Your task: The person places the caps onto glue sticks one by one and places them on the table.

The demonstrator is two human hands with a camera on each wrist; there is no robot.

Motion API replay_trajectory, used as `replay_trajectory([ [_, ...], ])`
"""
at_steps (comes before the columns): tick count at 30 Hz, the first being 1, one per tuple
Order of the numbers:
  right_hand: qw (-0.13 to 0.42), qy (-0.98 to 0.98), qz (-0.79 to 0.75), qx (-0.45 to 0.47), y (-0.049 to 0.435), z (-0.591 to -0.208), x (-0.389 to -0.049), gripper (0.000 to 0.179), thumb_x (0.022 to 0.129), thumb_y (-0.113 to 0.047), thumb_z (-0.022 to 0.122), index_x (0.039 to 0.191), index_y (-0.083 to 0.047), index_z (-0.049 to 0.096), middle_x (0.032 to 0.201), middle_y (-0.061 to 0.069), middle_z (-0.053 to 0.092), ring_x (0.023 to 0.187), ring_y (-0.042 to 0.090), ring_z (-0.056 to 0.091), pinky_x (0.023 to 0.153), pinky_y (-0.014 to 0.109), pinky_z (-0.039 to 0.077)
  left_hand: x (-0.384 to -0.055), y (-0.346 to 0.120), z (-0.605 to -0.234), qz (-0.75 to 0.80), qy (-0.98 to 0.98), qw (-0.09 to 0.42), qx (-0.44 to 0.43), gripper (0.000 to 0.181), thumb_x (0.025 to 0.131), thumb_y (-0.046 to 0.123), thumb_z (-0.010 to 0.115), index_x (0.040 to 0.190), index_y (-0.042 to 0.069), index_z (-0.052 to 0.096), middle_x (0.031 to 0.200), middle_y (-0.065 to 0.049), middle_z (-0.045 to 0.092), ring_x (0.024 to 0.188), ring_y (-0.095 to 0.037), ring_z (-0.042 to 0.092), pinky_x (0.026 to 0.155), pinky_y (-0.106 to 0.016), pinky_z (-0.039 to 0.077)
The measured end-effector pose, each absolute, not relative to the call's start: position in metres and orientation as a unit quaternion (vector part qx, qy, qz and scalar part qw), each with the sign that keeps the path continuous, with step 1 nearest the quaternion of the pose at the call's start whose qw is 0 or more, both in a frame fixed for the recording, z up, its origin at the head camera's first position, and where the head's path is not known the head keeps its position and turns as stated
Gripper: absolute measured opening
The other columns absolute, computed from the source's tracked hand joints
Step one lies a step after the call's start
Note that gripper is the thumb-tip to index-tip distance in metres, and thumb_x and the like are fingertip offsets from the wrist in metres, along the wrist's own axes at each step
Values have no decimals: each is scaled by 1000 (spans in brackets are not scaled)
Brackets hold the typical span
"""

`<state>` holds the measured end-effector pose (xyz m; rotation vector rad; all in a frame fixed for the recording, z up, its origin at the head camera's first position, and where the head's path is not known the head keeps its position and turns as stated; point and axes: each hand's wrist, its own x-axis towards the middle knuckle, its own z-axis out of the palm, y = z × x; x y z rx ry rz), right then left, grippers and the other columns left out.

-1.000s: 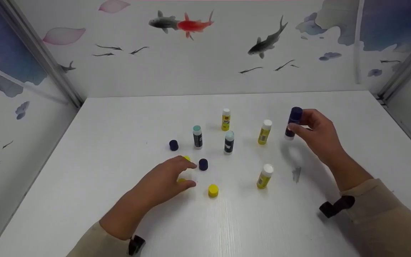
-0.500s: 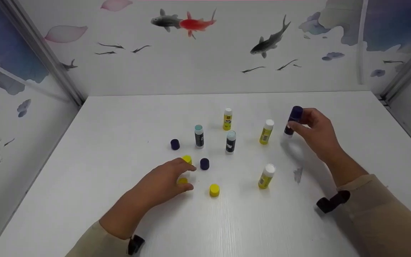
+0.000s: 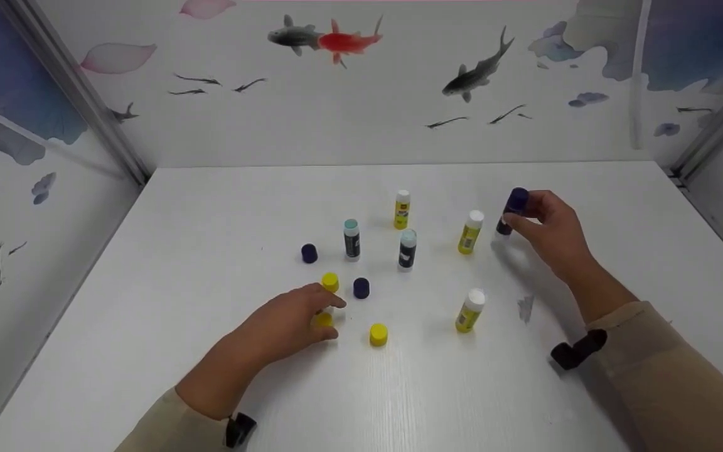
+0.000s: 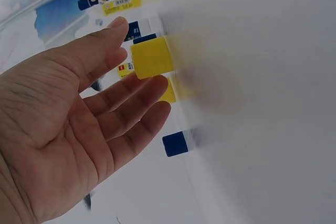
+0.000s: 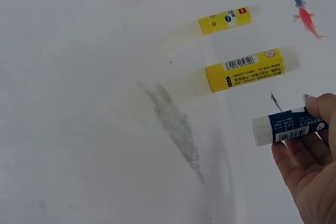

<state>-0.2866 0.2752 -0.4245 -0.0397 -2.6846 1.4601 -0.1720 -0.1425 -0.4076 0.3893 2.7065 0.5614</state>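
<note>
In the head view my right hand [image 3: 553,232] grips a dark blue glue stick [image 3: 514,208] with its cap on, tilted, at the right of the table. Thumb and fingers pinch the glue stick [image 5: 294,126] in the right wrist view, its white base sticking out. My left hand [image 3: 283,323] hovers low at the centre left, fingers spread around a yellow cap [image 3: 323,321]. The left wrist view shows that yellow cap [image 4: 152,57] standing between thumb and relaxed fingers, overlapping the fingertips. Another yellow cap [image 3: 330,282] and a dark blue cap [image 3: 361,288] stand just beyond the left fingers.
Two uncapped dark blue glue sticks [image 3: 407,251] stand mid-table. Yellow glue sticks with white tops [image 3: 471,311] stand behind and to the right. A yellow cap [image 3: 378,334] and a dark blue cap [image 3: 309,253] stand nearby. A grey smudge [image 3: 525,309] marks the white table [image 3: 430,395].
My right hand has shifted slightly left with the blue glue stick. My left hand's fingers have drawn a little toward me, uncovering more of the yellow caps.
</note>
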Motion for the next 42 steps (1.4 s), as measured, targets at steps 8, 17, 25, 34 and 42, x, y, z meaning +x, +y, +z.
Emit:
replay_trajectory([
  [8,40,-882,469,-12,273,-428,-292,52,100,-35,72,139,-8,52,133,12,63,129,25,58,117,48,45,-174,-143,-411,206,953,168,143,39,93,25,80,131,22,71,140,1,66,132,-24,60,116,-47,47],
  [17,21,-879,475,-28,271,-431,-296,53,100,-32,72,141,-7,50,138,14,59,133,29,55,118,49,45,-175,-144,-412,197,956,177,126,37,93,25,80,129,23,73,130,2,70,118,-20,64,110,-45,52],
  [25,9,-881,472,-32,273,-435,-299,55,99,-30,73,143,-7,49,140,16,59,135,31,55,119,49,44,-175,-144,-411,203,955,182,117,32,93,22,79,125,21,75,119,2,72,106,-17,64,104,-42,55],
  [34,-2,-884,467,-31,274,-438,-299,55,100,-31,72,143,-7,49,141,16,59,137,32,54,117,50,45,-175,-144,-410,198,955,179,127,28,92,21,80,120,19,78,113,3,74,102,-17,64,102,-42,56],
  [42,-10,-885,465,-25,275,-438,-299,57,100,-31,71,146,-6,46,142,17,57,137,33,53,116,50,47,-176,-144,-410,193,955,184,127,28,92,21,81,119,18,78,110,3,73,99,-17,63,101,-42,56],
])
